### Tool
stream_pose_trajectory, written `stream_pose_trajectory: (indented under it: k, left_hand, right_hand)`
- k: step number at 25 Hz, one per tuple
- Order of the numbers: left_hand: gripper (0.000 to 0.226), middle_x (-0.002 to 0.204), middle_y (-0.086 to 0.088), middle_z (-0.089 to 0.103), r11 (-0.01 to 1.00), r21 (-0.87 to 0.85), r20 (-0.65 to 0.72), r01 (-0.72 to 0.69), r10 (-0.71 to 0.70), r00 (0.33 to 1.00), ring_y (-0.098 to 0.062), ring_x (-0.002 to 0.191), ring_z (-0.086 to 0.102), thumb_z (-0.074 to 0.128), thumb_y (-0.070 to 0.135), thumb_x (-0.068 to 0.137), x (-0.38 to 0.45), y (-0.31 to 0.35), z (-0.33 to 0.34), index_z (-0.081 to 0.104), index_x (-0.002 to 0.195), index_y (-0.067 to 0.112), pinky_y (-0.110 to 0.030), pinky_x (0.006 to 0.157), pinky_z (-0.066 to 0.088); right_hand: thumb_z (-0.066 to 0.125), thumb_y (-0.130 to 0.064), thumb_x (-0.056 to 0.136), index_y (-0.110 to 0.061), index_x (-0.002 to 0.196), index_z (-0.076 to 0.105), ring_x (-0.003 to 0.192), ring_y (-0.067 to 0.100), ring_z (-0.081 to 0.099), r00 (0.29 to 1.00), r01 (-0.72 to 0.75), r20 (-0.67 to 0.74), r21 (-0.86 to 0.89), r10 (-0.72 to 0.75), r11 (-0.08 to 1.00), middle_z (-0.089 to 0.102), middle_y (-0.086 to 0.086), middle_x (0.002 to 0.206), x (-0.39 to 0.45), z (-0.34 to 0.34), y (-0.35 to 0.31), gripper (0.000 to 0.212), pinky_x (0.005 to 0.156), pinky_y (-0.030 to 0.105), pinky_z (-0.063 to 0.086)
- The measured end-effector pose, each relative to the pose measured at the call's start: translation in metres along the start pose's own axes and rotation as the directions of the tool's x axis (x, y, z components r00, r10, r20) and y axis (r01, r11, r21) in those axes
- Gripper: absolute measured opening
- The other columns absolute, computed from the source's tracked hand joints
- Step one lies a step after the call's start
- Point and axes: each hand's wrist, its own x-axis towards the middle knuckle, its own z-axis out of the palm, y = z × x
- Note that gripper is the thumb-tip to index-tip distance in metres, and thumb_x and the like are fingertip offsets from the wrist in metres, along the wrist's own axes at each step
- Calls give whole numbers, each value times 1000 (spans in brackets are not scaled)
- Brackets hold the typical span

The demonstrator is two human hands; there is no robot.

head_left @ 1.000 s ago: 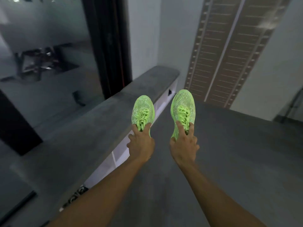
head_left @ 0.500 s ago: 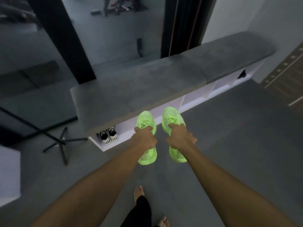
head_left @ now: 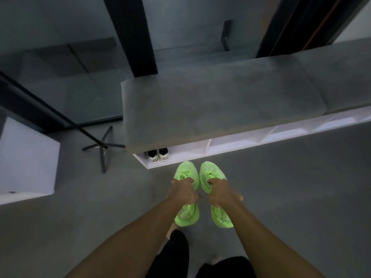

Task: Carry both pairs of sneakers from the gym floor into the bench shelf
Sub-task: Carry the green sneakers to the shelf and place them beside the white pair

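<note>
I hold a pair of neon-green sneakers, toes pointing at the bench. My left hand (head_left: 183, 190) grips the left green sneaker (head_left: 186, 213) at its opening; my right hand (head_left: 220, 192) grips the right green sneaker (head_left: 212, 172) the same way. Both hang just in front of the white bench shelf (head_left: 230, 145), which runs under a long grey padded bench top (head_left: 210, 103). A black-and-white pair of sneakers (head_left: 158, 154) stands in the leftmost shelf compartment, heels outward. The compartments to its right look empty.
A black tripod stand (head_left: 102, 146) rests on the grey floor left of the bench. A pale box-like block (head_left: 26, 157) sits at the far left. Glass panels and dark posts (head_left: 136, 35) rise behind the bench. My bare feet and black trouser legs (head_left: 174, 255) show below.
My view has swung from along the bench to facing its left end from above. Both hands have lowered the green sneakers close to the shelf front, beside the black-and-white pair.
</note>
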Motion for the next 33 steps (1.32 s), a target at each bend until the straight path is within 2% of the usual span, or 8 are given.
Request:
stream_pose_trajectory:
  k: [4,8,11,16,19,25,29,33]
  left_hand:
    - [89,154,-14,34,997,-36,-30,64,-65,997,-38,138,36,61,60,62,52,6,-13,36,146,40,-40,115,30]
    - [101,153,-16,38,990,-81,-63,115,-121,991,-36,135,42,59,64,55,122,10,0,34,148,37,-40,115,26]
    - [101,153,-16,35,977,-155,-58,147,-158,986,-39,133,39,64,65,57,183,4,27,34,150,36,-42,113,33]
    - [97,150,-13,40,974,-169,-101,154,-173,980,-39,129,46,62,71,56,316,-18,72,38,145,42,-45,110,38]
    - [75,146,-15,29,978,-174,-206,120,-155,966,-42,126,47,70,55,77,392,-28,85,39,144,44,-49,104,45]
    - [64,149,-13,24,992,-125,-439,14,-68,896,-45,130,41,66,38,85,543,-51,89,38,142,48,-51,101,43]
    - [62,152,-17,24,999,-40,-549,-27,0,836,-47,133,39,55,38,90,608,-60,69,35,149,36,-55,103,43]
    - [64,155,-15,22,994,-89,-586,-57,-6,810,-48,131,40,54,35,86,641,-48,43,36,146,43,-55,102,45]
  right_hand:
    - [60,-38,72,-49,146,39,131,33,52,998,66,22,-40,-65,997,42,0,153,68,-9,-20,78,99,49,48]
    - [66,-33,85,-44,149,36,136,39,47,995,100,17,-209,-99,973,28,2,163,136,-10,-33,71,94,53,45]
    - [68,-34,86,-41,149,37,138,42,43,994,111,42,-287,-103,952,24,2,165,205,17,-29,70,95,53,46]
    - [71,-48,84,-33,149,41,133,42,48,992,127,12,-250,-127,960,33,4,162,341,79,-21,74,92,53,47]
    - [69,-47,85,-30,154,32,136,39,47,986,147,-51,-189,-160,971,26,4,164,430,114,-22,80,95,51,46]
    - [67,-37,86,-34,145,44,136,41,42,936,232,-261,-51,-237,971,38,5,153,586,154,-52,64,107,53,38]
    - [63,-55,86,-34,145,43,133,43,46,857,350,-403,0,-321,937,45,10,149,661,164,-76,66,104,56,39]
    - [51,-60,90,-36,152,29,136,44,39,811,408,-455,-11,-368,913,32,10,158,709,165,-87,70,108,56,31]
